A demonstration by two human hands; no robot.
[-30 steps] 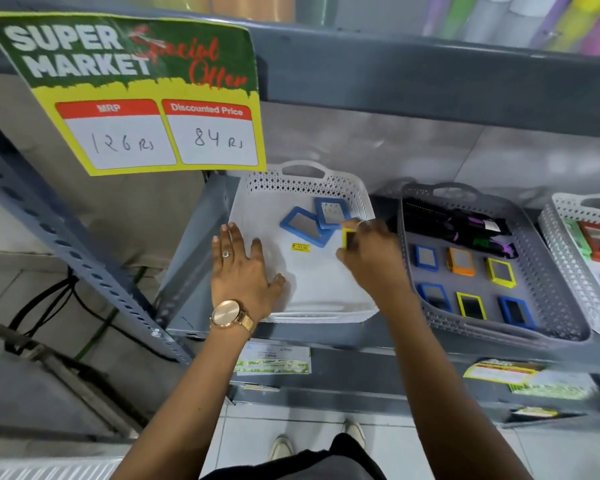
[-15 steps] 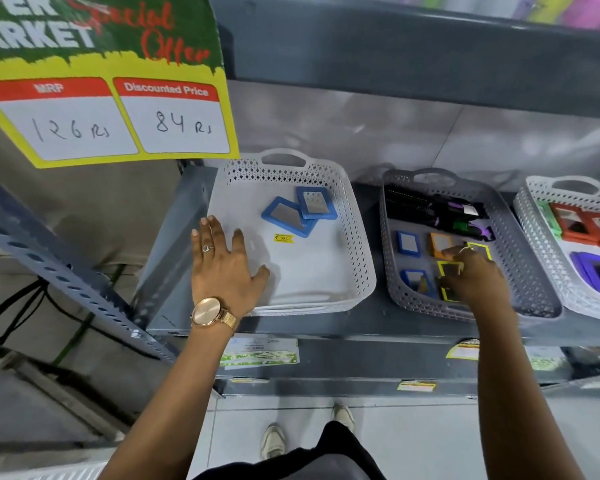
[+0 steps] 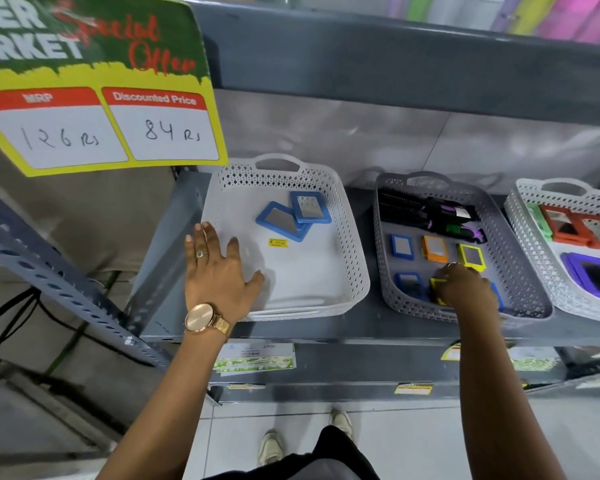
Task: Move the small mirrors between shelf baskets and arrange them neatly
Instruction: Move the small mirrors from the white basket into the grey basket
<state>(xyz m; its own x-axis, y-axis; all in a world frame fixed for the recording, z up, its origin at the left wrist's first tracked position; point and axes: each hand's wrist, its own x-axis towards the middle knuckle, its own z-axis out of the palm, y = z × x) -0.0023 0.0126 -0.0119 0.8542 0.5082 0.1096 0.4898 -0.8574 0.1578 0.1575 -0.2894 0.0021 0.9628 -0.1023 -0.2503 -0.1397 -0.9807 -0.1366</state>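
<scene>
Head view covers a grey metal shelf (image 3: 326, 327) carrying three perforated plastic baskets side by side. Overhead at left hangs a green and yellow special-offer price sign (image 3: 97, 98).

The white perforated basket (image 3: 355, 271) sits at the left of the shelf. It contains two blue-framed small rectangular mirrors (image 3: 293, 216), overlapping and skewed near its far side, plus a small yellow price sticker (image 3: 278, 242) on the floor. Most of its floor is bare.

The grey perforated basket (image 3: 530, 299) sits just beside it. Dark hairbrushes (image 3: 430, 213) lie across its far end. Below them, small mirrors lie flat in spaced rows: a blue-framed small mirror (image 3: 402, 246), an orange-framed small mirror (image 3: 434, 248) and a yellow-framed small mirror (image 3: 470, 256).

A second white perforated basket (image 3: 534, 244), partly cut off at the right, holds larger red, green and purple frames.

The left hand (image 3: 219, 271), wearing a gold wristwatch (image 3: 200, 317), lies flat with fingers spread across the near-left rim of the white basket, probably bracing it against sliding.

The right hand (image 3: 465, 285) reaches into the grey basket's near row. Its fingers curl down around a second yellow-framed mirror (image 3: 437, 285); whether they have closed firmly on it cannot be determined, since the hand covers most of the frame. This appears to be either a pick-up or a set-down.
</scene>
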